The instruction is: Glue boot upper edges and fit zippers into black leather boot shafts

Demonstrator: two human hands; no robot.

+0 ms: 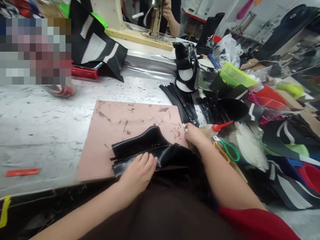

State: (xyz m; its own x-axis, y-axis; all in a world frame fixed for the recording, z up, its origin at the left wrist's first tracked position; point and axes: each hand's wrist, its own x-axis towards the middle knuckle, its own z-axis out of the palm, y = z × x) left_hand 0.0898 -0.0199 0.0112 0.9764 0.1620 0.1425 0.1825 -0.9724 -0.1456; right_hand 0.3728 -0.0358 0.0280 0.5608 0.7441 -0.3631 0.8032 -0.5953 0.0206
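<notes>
Your left hand (138, 170) lies fingers together on black leather (143, 141), seemingly steadying it; your right hand (196, 134) is beside the bottle (209, 130). Whether either pinches, I cannot tell. Next probably calls for steady left pressure.

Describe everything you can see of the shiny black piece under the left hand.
The black piece looks like glossy leather or something similar, layered or folded, with a thin pale line along it, perhaps stitching. A narrow tab juts from its left end. It lies partly on the pinkish board; its right end is lost against dark surroundings. The left hand rests on its near side.
</notes>
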